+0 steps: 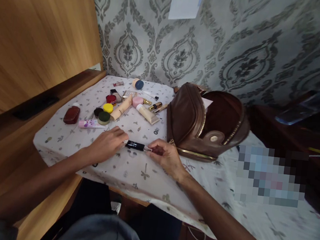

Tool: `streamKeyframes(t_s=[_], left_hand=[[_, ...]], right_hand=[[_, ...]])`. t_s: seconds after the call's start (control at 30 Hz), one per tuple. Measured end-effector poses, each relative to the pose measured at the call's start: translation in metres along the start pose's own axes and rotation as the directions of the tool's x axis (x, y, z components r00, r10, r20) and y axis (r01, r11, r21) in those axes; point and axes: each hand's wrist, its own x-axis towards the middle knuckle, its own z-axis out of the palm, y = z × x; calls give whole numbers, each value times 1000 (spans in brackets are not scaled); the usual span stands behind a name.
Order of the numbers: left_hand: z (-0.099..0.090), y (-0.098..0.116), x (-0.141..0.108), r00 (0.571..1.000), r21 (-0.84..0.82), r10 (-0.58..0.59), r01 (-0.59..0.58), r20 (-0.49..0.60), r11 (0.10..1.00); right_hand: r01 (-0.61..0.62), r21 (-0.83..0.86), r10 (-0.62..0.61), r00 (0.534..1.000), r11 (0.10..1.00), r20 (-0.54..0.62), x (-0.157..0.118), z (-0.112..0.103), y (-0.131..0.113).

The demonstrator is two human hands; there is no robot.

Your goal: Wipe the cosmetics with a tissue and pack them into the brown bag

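One slim black tube [136, 145] was held.
The left hand [109, 144] and right hand [167, 156] pinched its two ends, near one open brown leather-look handbag [184, 119].

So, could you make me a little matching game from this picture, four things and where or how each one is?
Things:
1. black tube
2. brown bag
3. yellow lid
4. pink-and-white tube

Places and states:
A. unzipped and gaping open
B. lying on the cloth, just beyond the left hand
C. held between the left hand and the right hand
D. right behind a dark green lid

Right pairs: 1-C, 2-A, 3-D, 4-B
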Motion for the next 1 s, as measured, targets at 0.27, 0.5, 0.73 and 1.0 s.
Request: streamKeyframes(t_s=[0.27,0.5,0.73,1.0], left_hand=[[7,-22,-28,994,-37,-78,75,-78,997],[7,32,5,992,-64,74,-81,-100,995],[13,36,10,995,37,82,-80,-51,996],[14,-22,-33,991,-78,-70,62,-114,995]], right_hand=[[68,-41,-68,998,997,-5,3,-3,1],[8,25,-9,999,1000,38,0,0,2],[-79,117,72,996,990,59,-1,0,0],[-137,168,130,990,976,48,3,-1,-11]])
